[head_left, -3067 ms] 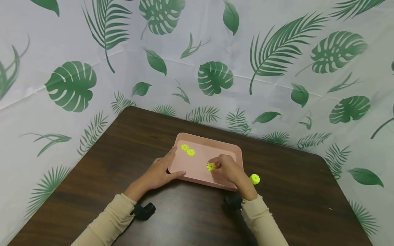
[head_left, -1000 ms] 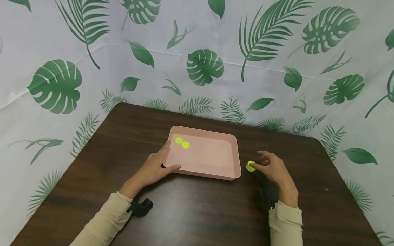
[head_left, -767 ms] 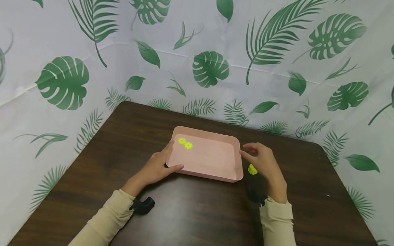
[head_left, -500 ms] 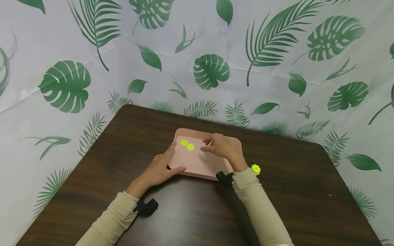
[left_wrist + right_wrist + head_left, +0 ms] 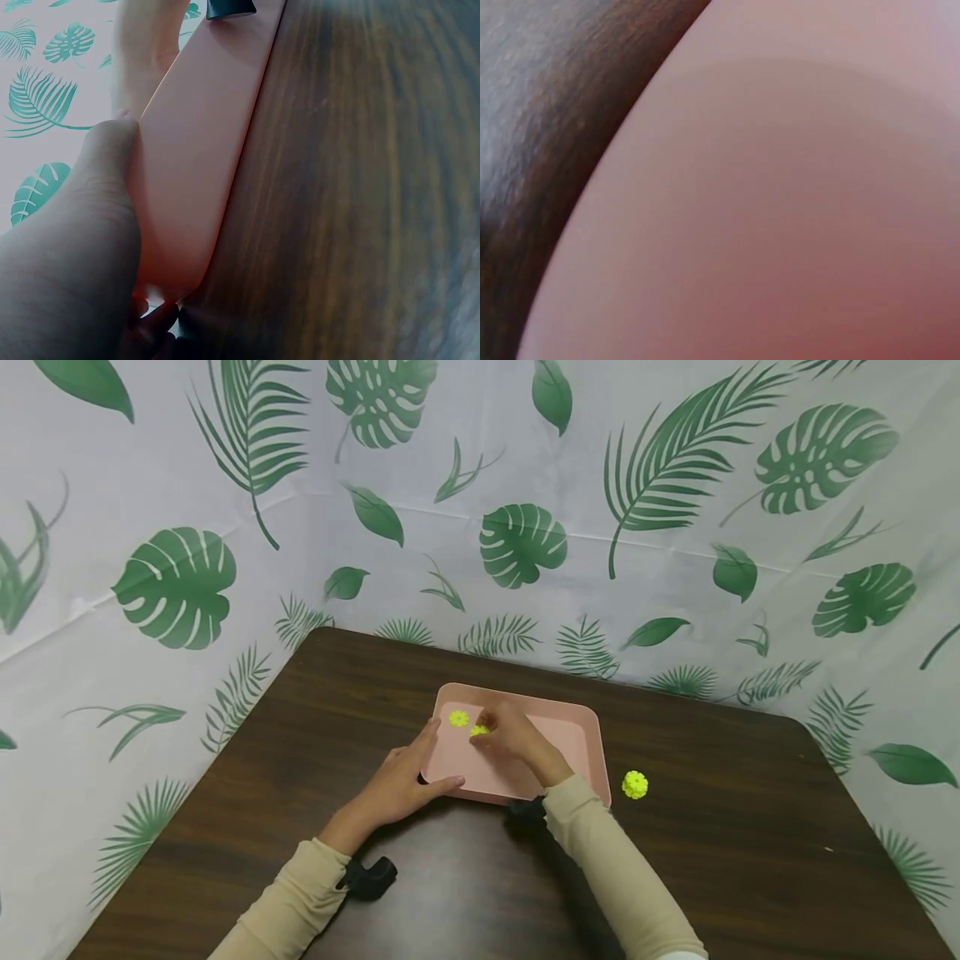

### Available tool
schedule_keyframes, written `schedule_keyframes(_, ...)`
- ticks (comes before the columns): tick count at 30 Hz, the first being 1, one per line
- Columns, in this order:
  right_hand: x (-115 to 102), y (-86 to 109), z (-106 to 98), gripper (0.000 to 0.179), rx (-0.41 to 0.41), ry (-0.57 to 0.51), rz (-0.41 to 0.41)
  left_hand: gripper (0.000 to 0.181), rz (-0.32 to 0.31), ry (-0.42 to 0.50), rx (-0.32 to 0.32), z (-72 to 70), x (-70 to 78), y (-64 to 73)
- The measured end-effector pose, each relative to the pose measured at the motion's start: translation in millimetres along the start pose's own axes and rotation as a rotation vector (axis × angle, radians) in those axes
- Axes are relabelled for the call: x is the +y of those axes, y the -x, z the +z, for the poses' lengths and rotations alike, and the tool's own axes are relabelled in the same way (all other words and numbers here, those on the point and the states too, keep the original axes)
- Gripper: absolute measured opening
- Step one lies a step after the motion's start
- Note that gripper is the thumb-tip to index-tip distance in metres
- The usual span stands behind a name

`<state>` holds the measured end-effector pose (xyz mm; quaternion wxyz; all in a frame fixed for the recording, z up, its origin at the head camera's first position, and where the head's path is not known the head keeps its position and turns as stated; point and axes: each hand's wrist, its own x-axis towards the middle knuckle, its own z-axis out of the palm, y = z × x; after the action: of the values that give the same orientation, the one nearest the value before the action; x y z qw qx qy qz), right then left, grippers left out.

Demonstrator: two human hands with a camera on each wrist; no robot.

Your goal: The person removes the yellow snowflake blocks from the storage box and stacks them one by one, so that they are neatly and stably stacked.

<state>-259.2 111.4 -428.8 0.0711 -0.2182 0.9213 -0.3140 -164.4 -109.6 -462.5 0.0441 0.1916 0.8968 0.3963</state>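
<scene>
The pink tray [image 5: 551,793] lies on the table, its near wall [image 5: 195,142] large in the left wrist view. My left hand [image 5: 397,783] holds its left end, thumb on the near rim and fingers along the left side. Inside the tray, towards the left, is a yellow flower-shaped piece [image 5: 458,718]. Beside it my right hand [image 5: 517,737] reaches in and pinches a second yellow flower-shaped piece [image 5: 478,730], partly hidden by the fingers. On the table right of the tray sits a small yellow flower-shaped stack [image 5: 634,784]. The right wrist view shows only blurred tray surface [image 5: 765,187] and table.
The dark wooden table [image 5: 720,827] runs back to a white cloth wall [image 5: 450,468] printed with green leaves. A black wrist mount [image 5: 371,878] hangs under the left wrist, and another [image 5: 527,808] overlaps the tray's near edge in the head view.
A piece pinched in the tray earlier is gone from there. My right hand went to the stack at the right, then back left over the tray to the second piece. My left hand stays put.
</scene>
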Motion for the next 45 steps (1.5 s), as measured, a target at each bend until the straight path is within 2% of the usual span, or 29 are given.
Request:
schedule_keyframes(5, 1.6, 7.1, -5.5, 0.019, 0.032, -0.052, -0.041, 0.104, 0.008, 0.009, 0.018, -1.1, 2.7, -0.2)
schedule_keyframes(11, 6.2, 16.6, -12.1, 0.029, 0.036, 0.009, -0.046, 0.104, 0.014, -0.003, 0.014, 1.3, 1.4, -0.9)
schedule_keyframes(13, 7.0, 19.5, -14.3, 0.027, 0.028, 0.028, -0.046, 0.105, 0.008, 0.002, 0.012, 2.1, 1.7, -0.5)
schedule_keyframes(16, 5.9, 25.0, -16.9, 0.021, 0.023, 0.080, -0.017, 0.105, 0.008, 0.008, 0.007, 4.1, 1.7, 0.0)
schedule_keyframes(21, -2.2, 42.5, -25.7, 0.022, 0.029, 0.197, 0.040, 0.105, 0.013, -0.001, 0.007, 6.8, -0.5, -0.2)
schedule_keyframes(24, -8.2, 58.0, -43.7, 0.024, 0.090, 0.196, 0.009, 0.105, 0.025, -0.014, 0.023, 5.4, -2.2, -1.5)
schedule_keyframes(27, -7.0, 81.2, -73.6, 0.028, 0.213, 0.152, -0.019, 0.105, 0.033, -0.014, 0.028, 3.3, -2.2, -3.3)
schedule_keyframes(30, 7.0, 111.3, -103.6, 0.032, 0.347, 0.115, 0.028, 0.105, 0.028, -0.007, 0.015, 2.0, -1.1, -3.5)
schedule_keyframes(34, 41.0, 150.7, -126.4, 0.037, 0.449, 0.048, 0.178, 0.105, 0.020, -0.018, 0.007, -1.5, -0.2, -2.0)
schedule_keyframes(39, 85.1, 183.6, -119.7, 0.041, 0.437, -0.015, 0.301, 0.105, 0.020, -0.019, 0.007, -0.8, -1.2, -1.3)
schedule_keyframes(45, 107.4, 191.3, -109.5, 0.040, 0.347, -0.112, 0.363, 0.104, 0.032, -0.014, 0.015, 3.1, 0.2, -3.2)
